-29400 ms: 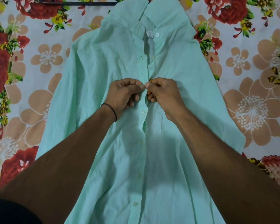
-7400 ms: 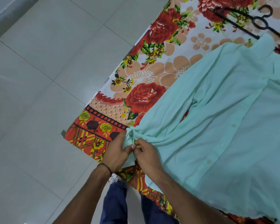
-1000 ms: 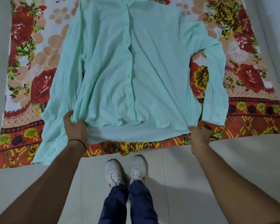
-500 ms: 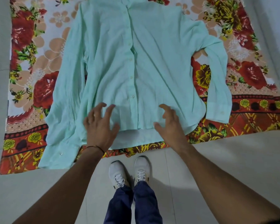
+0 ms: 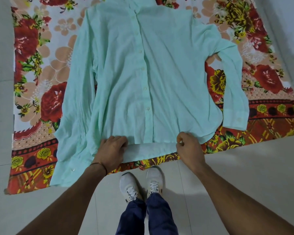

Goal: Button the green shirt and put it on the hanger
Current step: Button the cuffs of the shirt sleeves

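1. The green shirt (image 5: pixel 159 73) is lying flat and front up in the middle of the floral sheet (image 5: pixel 32 65). Its collar is running out of view at the far edge, and its hem is sitting just inside the near edge.
2. A row of buttons (image 5: pixel 147 108) is running down the closed front.
3. The left hand (image 5: pixel 111 150) is gripping the front hem left of the button strip, with its fingers curled round the cloth. A thin band (image 5: pixel 100 165) is circling the wrist.
4. The right hand (image 5: pixel 188 148) is pinching the front hem on the other side between thumb and curled fingers. Between the two hands the back layer of the hem is showing, lying flat.
5. Only a narrow patterned strip of sheet is showing past the hem at the near edge.
6. Wide bands of sheet are lying open along the left and right edges.
7. The left sleeve (image 5: pixel 75 116) is lying against the body, and its cuff is reaching close to the near left corner.
8. The right sleeve (image 5: pixel 234 82) is bending away from the body, with a patch of sheet showing between them. Its cuff is resting near the near edge.
9. Bare tiled floor (image 5: pixel 244 167) is spreading out beyond the near, left and right edges.
10. Two white shoes (image 5: pixel 129 185) are standing on the floor just beside the near edge, between the forearms, with blue trousers (image 5: pixel 143 216) above them.
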